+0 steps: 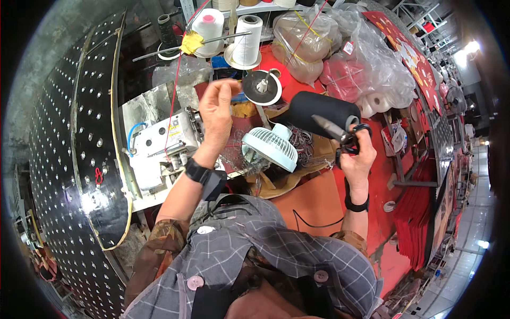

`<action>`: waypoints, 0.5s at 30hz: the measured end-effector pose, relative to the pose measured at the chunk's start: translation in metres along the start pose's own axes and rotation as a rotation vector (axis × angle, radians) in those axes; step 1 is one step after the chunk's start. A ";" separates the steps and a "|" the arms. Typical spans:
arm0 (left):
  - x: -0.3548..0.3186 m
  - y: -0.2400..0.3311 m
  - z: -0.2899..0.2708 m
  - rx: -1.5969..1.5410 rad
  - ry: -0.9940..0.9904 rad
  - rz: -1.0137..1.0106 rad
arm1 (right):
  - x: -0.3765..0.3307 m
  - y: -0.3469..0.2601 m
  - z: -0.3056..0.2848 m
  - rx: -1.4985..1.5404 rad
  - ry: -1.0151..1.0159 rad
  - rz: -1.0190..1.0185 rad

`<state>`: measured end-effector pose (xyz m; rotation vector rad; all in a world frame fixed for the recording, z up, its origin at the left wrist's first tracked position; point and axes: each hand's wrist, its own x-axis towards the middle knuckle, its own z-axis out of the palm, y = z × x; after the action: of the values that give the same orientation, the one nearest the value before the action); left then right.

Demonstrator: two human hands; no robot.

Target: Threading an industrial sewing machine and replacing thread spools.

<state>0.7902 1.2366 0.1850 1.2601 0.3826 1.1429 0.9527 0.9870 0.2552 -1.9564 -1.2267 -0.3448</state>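
Observation:
My left hand is raised above the sewing machine, its fingers bent in toward the thumb in a pinch. Whatever it may hold is too small to make out. Just right of its fingertips stands a bare thread-stand disc with a white centre post. My right hand grips scissors by their black handles, the blades pointing up and left. A large black thread cone lies behind the blades, its end against my right fingers. Whether those fingers also grip the cone, I cannot tell.
A pale-blue fan stands between my arms. White thread cones sit on the stand at the back, beside a metal rod. Plastic bags fill the back right. Stacked red pieces lie right; a studded black panel rises left.

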 end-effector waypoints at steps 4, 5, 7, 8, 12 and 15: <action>0.009 -0.091 -0.014 0.475 0.132 -0.175 | -0.007 0.022 -0.004 -0.120 0.024 0.085; 0.021 -0.105 -0.017 0.449 0.140 -0.167 | -0.010 0.027 -0.005 -0.152 0.018 0.062; 0.048 -0.120 -0.023 0.269 0.077 -0.137 | -0.015 0.035 -0.007 -0.170 -0.009 0.099; 0.063 -0.123 -0.025 0.152 0.046 -0.205 | -0.017 0.038 -0.008 -0.173 -0.013 0.098; 0.074 -0.114 -0.032 0.233 -0.073 -0.215 | -0.026 0.053 -0.004 -0.147 -0.047 0.234; 0.044 -0.113 -0.024 -0.113 -0.280 -0.224 | -0.025 0.067 0.006 -0.109 -0.038 0.227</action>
<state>0.8434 1.2993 0.0929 1.2241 0.2386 0.7751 0.9967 0.9601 0.2051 -2.1799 -1.0142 -0.2633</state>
